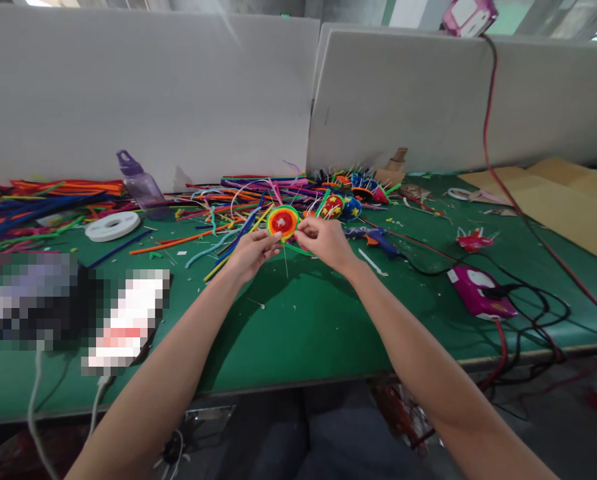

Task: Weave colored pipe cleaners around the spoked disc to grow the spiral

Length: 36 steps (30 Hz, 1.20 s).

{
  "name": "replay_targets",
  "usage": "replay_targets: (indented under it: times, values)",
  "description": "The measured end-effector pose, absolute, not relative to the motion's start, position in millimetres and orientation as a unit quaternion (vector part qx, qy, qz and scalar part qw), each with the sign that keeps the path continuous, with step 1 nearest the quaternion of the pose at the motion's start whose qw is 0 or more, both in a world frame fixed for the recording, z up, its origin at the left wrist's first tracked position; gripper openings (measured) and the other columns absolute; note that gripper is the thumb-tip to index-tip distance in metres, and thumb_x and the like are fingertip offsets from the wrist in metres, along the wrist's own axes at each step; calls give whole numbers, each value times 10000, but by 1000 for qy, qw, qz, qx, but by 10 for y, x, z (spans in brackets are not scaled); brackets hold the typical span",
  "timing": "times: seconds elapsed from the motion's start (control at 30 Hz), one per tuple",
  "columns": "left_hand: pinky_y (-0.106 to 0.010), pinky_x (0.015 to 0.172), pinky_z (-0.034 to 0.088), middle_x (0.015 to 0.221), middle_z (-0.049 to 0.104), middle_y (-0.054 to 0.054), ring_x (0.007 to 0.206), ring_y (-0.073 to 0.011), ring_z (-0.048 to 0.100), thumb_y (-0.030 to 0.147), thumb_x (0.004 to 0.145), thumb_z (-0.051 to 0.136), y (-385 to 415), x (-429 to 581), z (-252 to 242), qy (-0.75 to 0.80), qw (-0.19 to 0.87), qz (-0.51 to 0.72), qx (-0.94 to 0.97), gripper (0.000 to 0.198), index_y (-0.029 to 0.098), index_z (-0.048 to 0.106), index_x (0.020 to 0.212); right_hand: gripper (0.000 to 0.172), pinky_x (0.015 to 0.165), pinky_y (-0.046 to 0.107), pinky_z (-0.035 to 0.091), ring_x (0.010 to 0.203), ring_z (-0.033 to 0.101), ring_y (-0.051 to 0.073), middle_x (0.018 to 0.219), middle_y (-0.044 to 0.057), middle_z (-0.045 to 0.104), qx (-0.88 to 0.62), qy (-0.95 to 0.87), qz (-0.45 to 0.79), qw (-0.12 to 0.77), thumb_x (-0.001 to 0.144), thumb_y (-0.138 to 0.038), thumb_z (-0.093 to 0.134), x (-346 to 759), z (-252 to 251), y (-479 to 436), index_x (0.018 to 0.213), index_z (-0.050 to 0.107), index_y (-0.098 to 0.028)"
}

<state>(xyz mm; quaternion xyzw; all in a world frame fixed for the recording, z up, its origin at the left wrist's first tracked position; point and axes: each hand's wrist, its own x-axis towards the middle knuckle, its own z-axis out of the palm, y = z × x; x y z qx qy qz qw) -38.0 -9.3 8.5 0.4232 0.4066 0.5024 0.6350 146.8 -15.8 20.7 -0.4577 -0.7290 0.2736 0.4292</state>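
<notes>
A round disc of coiled pipe cleaner point(291, 217), with red, orange, yellow and green rings and a pale centre, is held up over the green table. My left hand point(255, 253) pinches its lower left edge between thumb and fingers. At the right edge, my right hand point(324, 241) has its fingers closed at the rim, and a green pipe cleaner point(298, 249) runs below them. Just behind are a red ornament with yellow stars point(332, 205) and a blue one point(351, 209). A blue glue gun point(381, 241) lies right of my right hand.
Loose pipe cleaners point(178, 241) spread along the back. At left are a purple bottle point(143, 190), a white tape roll point(113, 226) and a blurred-out phone-like object point(131, 320). A purple power strip point(481, 293) with tangled cords and brown cardboard point(553, 200) lie right. White panels point(153, 93) stand behind.
</notes>
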Motion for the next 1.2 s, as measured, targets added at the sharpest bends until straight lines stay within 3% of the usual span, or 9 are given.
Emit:
replay_targets:
  times: [0.13,0.23,0.53,0.7,0.93,1.07,1.13,1.2]
  values:
    - [-181,546,481,657,646,-10,577,-68,571,223,613,848,-32,-517,71,389,607,473,506,171,142,709,669,235,514,267,429,565,602,135,691,56,693,-401,-641,539,371,792,-405,648,1545,200,-71,727,628,-180]
    - [-199,557,484,705,669,-23,606,-82,575,270,613,847,-10,-580,59,369,588,467,548,181,160,728,692,294,484,239,411,576,599,120,710,76,700,-382,-595,626,330,798,-449,663,1598,174,-22,770,681,-157]
    - [-223,571,479,682,646,-21,620,-95,564,294,609,841,-44,-515,49,356,580,457,573,202,147,704,634,160,395,177,316,536,548,81,610,25,629,-341,-511,738,281,745,-282,727,1602,144,-14,694,663,-144]
    - [-213,562,474,712,661,-21,605,-80,550,281,605,842,-41,-535,47,370,576,459,566,201,137,715,665,150,463,173,401,555,573,73,646,23,660,-372,-492,725,305,707,-205,769,1593,151,-1,666,636,-148]
    - [-204,563,473,657,646,-14,577,-75,563,204,628,822,-36,-493,49,404,570,488,522,151,117,706,671,68,593,259,488,648,673,145,761,83,733,-435,-570,550,429,763,-211,686,1460,124,-41,762,675,-143]
    - [-191,585,485,617,635,-5,570,-72,590,138,657,801,-67,-399,51,429,589,524,442,128,101,678,662,92,681,322,499,686,684,184,745,76,729,-460,-695,206,512,820,-199,600,1365,37,-84,790,676,-157]
    - [-184,588,487,584,616,4,564,-70,596,118,672,793,-85,-363,53,423,610,529,410,144,104,654,636,151,720,347,491,750,686,208,781,88,734,-452,-744,39,490,865,-206,550,1362,-9,-100,816,687,-166]
    - [-177,582,485,573,612,6,563,-70,599,103,685,784,-98,-345,61,413,633,524,392,153,110,642,630,195,738,360,487,807,684,226,816,102,738,-429,-780,-41,454,897,-224,513,1383,-29,-109,828,690,-176]
